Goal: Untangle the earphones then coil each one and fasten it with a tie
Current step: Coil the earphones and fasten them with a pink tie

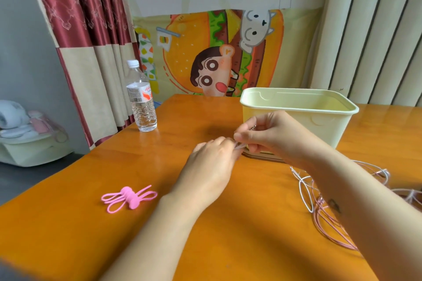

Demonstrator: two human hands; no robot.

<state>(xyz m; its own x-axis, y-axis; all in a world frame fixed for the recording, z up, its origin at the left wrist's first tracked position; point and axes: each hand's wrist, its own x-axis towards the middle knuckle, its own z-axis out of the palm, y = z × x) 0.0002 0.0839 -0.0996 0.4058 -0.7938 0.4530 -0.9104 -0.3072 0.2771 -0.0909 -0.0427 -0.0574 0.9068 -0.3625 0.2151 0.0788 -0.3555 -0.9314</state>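
A tangle of white and pink earphone cables (319, 203) lies on the orange table (228, 235) at the right, partly hidden under my right forearm. My right hand (271, 134) pinches a thin white cable near the table's middle, fingers curled round it. My left hand (212, 162) meets it from the left and pinches the same cable at its fingertips. A bunch of pink ties (129, 197) lies flat on the table to the left of my left forearm, untouched.
A pale yellow plastic tub (296, 102) stands just behind my hands. A clear water bottle (141, 100) stands upright at the table's far left edge. A cartoon cloth hangs behind the table, and a curtain hangs to the left.
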